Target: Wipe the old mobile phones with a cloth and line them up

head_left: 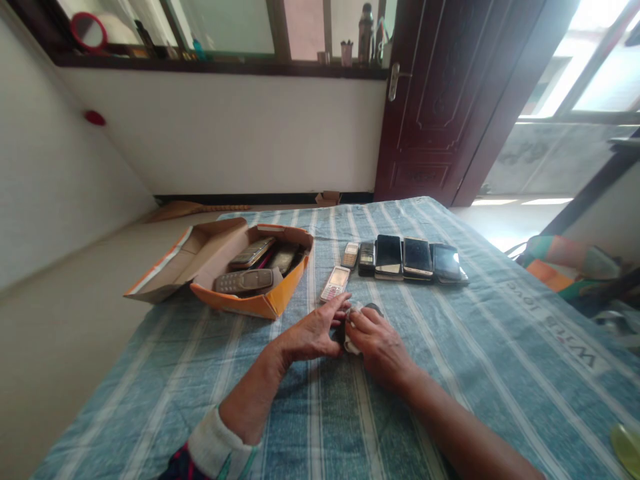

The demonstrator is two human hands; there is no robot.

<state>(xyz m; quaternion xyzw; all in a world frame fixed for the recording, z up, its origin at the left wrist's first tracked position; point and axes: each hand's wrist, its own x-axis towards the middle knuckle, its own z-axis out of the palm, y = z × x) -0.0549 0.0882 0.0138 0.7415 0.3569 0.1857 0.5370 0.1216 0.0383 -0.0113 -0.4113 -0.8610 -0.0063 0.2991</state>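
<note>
My left hand point(313, 333) and my right hand point(377, 343) meet over a small dark object point(373, 309) on the striped blue cloth point(500, 347). The right hand's fingers are closed on a pale crumpled cloth point(351, 327) pressed against that object. My left hand's fingers curl round the object's left side, the forefinger stretched toward a small silver and pink phone point(335, 283) lying just beyond. Behind it a row of several phones point(405, 259) lies side by side. An orange cardboard box point(270, 303) at the left holds several old phones, a grey keypad phone point(244, 281) foremost.
The box's open lid point(170, 267) lies flat to its left. A dark wooden door point(445, 100) stands behind the table. A window sill point(225, 63) carries bottles and cups. Colourful fabric point(565, 263) sits off the table's right edge. A pale floor lies left.
</note>
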